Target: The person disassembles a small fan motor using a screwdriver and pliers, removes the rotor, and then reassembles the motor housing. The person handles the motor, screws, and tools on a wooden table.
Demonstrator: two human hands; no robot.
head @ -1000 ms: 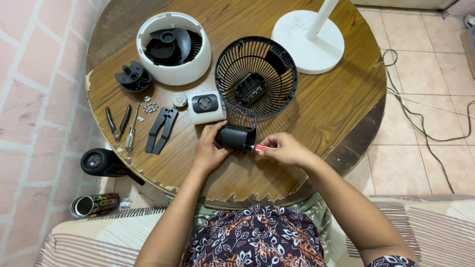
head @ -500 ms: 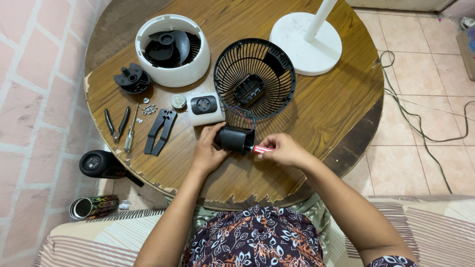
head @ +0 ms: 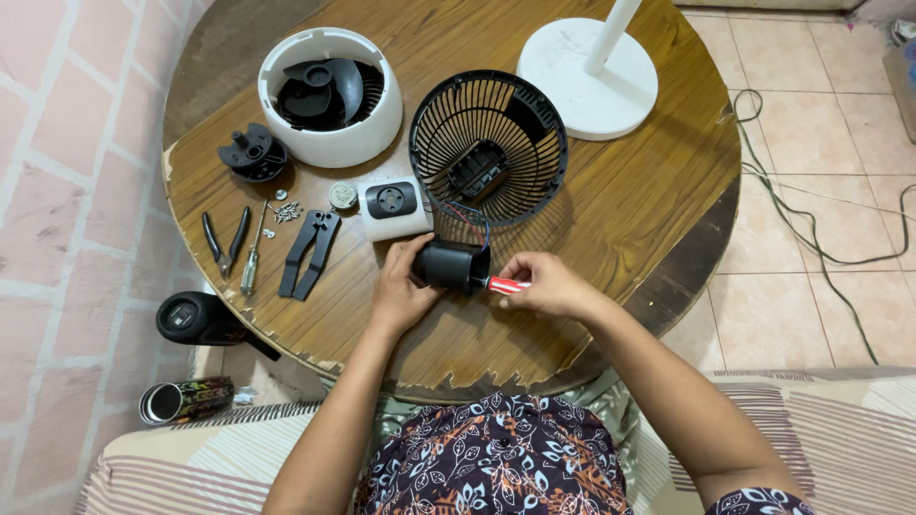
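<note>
At the far left of the round wooden table [head: 611, 200] lie small black-handled pliers [head: 223, 242], a slim screwdriver [head: 253, 257], a black folding tool [head: 307, 254] and a scatter of small loose screws [head: 284, 212], handy but well apart from the work. The left hand [head: 401, 291] has its fingers curled tight around the black cylindrical motor housing [head: 450, 265], which rests on the table near the front edge, its thin wires leading up to the black wire fan grille [head: 489, 145]. The right hand [head: 544, 286] pinches a red-handled screwdriver [head: 508, 284], its tip at the housing's end. To my eye, the work goes best with the housing braced firmly, the driver in line with the screw, and the wires left slack.
</note>
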